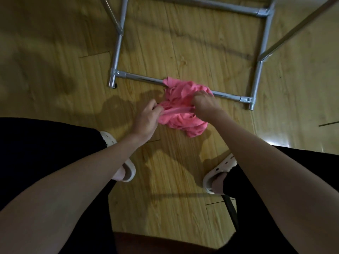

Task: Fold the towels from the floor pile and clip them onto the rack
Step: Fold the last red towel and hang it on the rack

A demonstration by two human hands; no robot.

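Note:
A crumpled pile of pink towels (183,116) lies on the wooden floor, partly over the rack's near base bar. My left hand (146,118) pinches a pink towel edge at the pile's left side. My right hand (205,103) grips the same stretched edge on top of the pile. The strip of cloth between both hands is pulled taut. The metal rack (139,78) stands just beyond the pile; only its lower frame and legs show. No clips are in view.
My two feet in pale slippers (126,171) stand close behind the pile, left and right of it. Slanted rack tubes (300,28) rise at the top right and top left. A dark chair leg (232,211) stands by my right foot.

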